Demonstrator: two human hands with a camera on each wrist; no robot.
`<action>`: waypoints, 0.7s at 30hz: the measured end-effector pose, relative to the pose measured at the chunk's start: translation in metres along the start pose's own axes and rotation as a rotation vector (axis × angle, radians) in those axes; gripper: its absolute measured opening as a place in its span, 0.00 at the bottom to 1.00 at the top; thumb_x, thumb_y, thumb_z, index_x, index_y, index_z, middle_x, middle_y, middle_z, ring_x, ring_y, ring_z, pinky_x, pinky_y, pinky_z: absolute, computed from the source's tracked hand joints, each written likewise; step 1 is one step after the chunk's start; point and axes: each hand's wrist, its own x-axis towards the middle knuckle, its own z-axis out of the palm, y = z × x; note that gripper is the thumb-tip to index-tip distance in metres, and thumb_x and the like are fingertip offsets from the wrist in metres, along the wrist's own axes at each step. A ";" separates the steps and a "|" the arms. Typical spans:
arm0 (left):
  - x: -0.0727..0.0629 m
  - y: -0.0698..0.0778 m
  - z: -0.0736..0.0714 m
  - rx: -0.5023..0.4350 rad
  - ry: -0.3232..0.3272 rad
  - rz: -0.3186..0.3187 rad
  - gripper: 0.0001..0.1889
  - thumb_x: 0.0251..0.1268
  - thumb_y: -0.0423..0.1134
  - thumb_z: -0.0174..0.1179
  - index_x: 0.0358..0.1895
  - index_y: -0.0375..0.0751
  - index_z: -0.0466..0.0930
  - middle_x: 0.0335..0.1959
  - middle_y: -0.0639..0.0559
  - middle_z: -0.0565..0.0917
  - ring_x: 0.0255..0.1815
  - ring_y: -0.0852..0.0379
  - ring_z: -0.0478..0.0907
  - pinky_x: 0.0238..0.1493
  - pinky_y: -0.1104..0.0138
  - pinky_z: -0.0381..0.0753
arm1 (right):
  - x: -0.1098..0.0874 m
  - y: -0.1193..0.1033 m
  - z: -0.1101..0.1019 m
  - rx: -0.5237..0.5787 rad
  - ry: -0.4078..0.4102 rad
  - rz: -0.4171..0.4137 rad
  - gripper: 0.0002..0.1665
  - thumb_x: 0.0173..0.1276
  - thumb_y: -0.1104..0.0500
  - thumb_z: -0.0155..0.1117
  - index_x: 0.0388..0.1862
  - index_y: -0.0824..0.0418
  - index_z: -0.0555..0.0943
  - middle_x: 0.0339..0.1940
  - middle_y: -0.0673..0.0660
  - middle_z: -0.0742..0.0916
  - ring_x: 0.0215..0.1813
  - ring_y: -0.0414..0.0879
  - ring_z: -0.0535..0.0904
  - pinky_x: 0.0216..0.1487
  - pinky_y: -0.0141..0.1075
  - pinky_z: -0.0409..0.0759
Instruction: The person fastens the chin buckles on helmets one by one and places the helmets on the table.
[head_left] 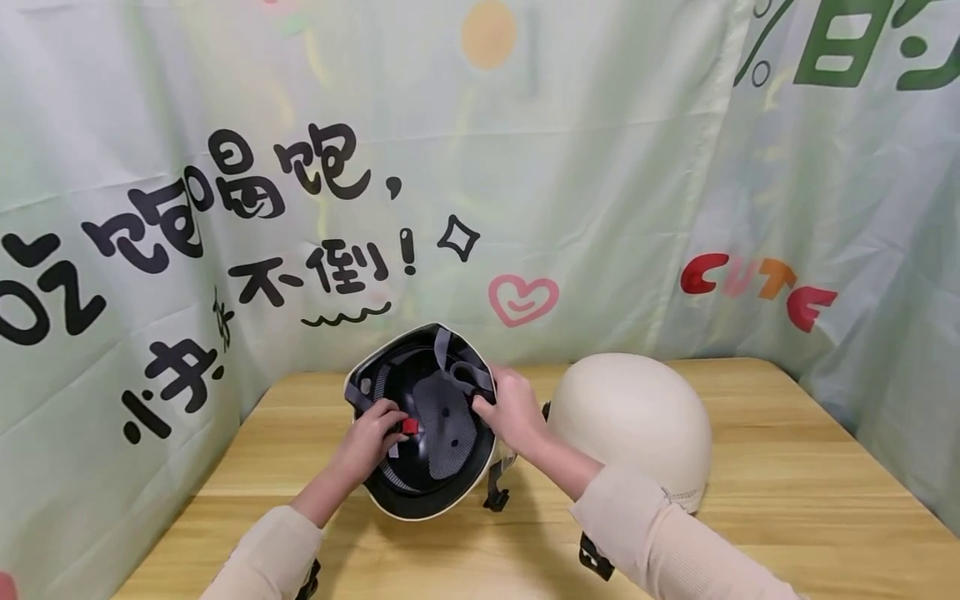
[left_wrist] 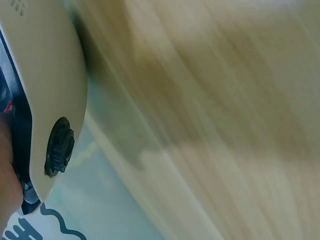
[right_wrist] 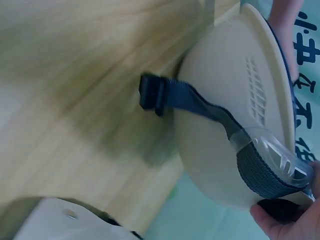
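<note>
A cream helmet (head_left: 386, 502) is tipped up over the table with its black padded inside facing me. My right hand (head_left: 519, 414) grips its right rim, thumb on the inner edge. Reaching into the shell, my left hand (head_left: 372, 437) pinches a small red buckle piece (head_left: 409, 427) between fingertips and thumb. Grey webbing straps (head_left: 442, 346) cross the upper inside of the helmet. A dark strap with a black buckle (right_wrist: 152, 94) hangs outside the shell in the right wrist view. The left wrist view shows a round black knob (left_wrist: 60, 147) on the shell.
A second cream helmet (head_left: 630, 417) rests dome up on the wooden table (head_left: 795, 467), just right of my right hand. Its black buckle (head_left: 596, 557) lies near my right sleeve. A printed curtain (head_left: 585, 208) hangs behind the table and along its sides.
</note>
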 end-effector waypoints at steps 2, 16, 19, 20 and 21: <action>0.001 -0.002 -0.003 -0.007 0.026 0.008 0.15 0.36 0.31 0.73 0.34 0.35 0.82 0.35 0.48 0.79 0.36 0.53 0.79 0.36 0.62 0.81 | -0.001 0.004 0.003 0.038 0.013 0.022 0.04 0.55 0.63 0.62 0.30 0.61 0.76 0.26 0.54 0.79 0.27 0.44 0.69 0.27 0.32 0.67; 0.016 0.002 -0.012 -0.001 0.104 0.043 0.15 0.41 0.30 0.70 0.38 0.36 0.82 0.36 0.45 0.85 0.45 0.44 0.82 0.46 0.55 0.80 | -0.014 0.028 0.016 0.188 0.064 0.092 0.10 0.58 0.64 0.63 0.39 0.66 0.80 0.29 0.59 0.84 0.28 0.44 0.75 0.26 0.31 0.73; 0.019 0.002 -0.016 0.003 0.094 0.052 0.15 0.42 0.30 0.70 0.38 0.37 0.82 0.36 0.46 0.86 0.45 0.44 0.82 0.47 0.55 0.80 | -0.016 0.029 0.019 0.186 0.080 0.128 0.10 0.57 0.64 0.63 0.38 0.67 0.80 0.30 0.60 0.84 0.30 0.45 0.77 0.28 0.31 0.74; 0.019 0.002 -0.017 0.005 0.088 0.050 0.15 0.43 0.30 0.70 0.38 0.37 0.82 0.36 0.46 0.85 0.44 0.44 0.82 0.46 0.56 0.80 | -0.017 0.030 0.020 0.185 0.080 0.140 0.10 0.57 0.63 0.64 0.37 0.67 0.80 0.30 0.60 0.85 0.30 0.46 0.78 0.28 0.32 0.75; 0.020 0.003 -0.019 0.008 0.082 0.045 0.14 0.43 0.31 0.70 0.38 0.37 0.82 0.36 0.46 0.85 0.44 0.44 0.82 0.46 0.56 0.80 | -0.017 0.030 0.021 0.188 0.075 0.156 0.10 0.57 0.63 0.64 0.36 0.67 0.79 0.29 0.60 0.85 0.30 0.46 0.78 0.28 0.32 0.75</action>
